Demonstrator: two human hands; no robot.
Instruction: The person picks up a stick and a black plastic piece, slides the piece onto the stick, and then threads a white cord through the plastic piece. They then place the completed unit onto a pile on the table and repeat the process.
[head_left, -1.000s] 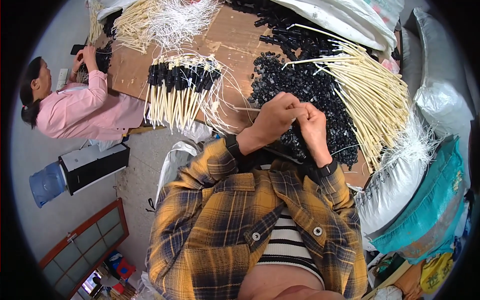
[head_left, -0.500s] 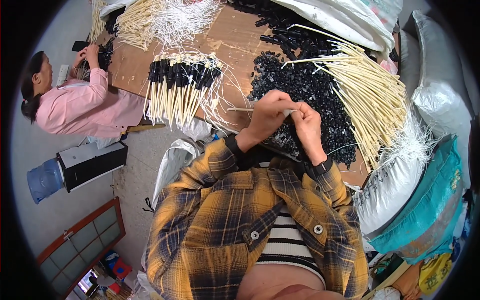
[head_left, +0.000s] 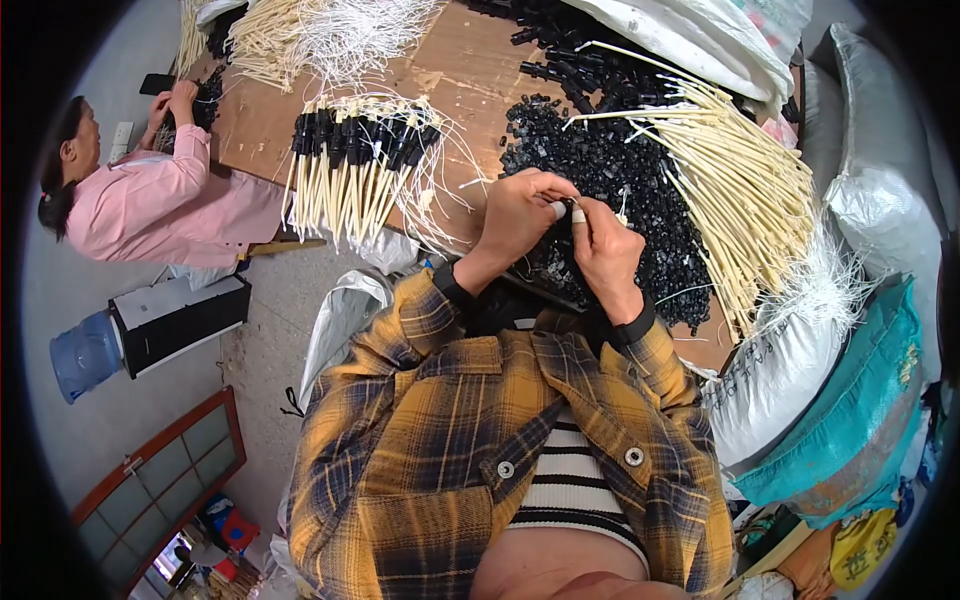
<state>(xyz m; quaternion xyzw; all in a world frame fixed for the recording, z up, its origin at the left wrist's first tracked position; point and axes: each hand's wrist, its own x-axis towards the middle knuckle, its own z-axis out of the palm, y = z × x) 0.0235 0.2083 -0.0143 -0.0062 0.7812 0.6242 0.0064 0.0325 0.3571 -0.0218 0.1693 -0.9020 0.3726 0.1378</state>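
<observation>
My left hand (head_left: 517, 215) and my right hand (head_left: 608, 252) meet over the near edge of a heap of small black plastic pieces (head_left: 600, 150). Between their pinched fingertips is a small dark piece (head_left: 569, 206), mostly hidden, so its exact kind does not show. Pale tape or covers wrap some fingertips. Beside my right hand a cream tip (head_left: 622, 217) pokes out, and a thin white wire (head_left: 477, 183) shows left of my left hand. To the left lies a row of cream rods with black sleeves (head_left: 355, 150) and white wires.
A bundle of plain cream rods (head_left: 745, 190) lies right of the heap, on the brown table (head_left: 440, 75). White sacks (head_left: 790, 370) and a teal sack (head_left: 850, 410) crowd the right side. A co-worker in a pink shirt (head_left: 150, 205) works at the far left.
The cream rod that stuck out left of my left hand no longer shows there. A cream tip now appears beside my right hand, and a dark piece shows between my fingertips.
</observation>
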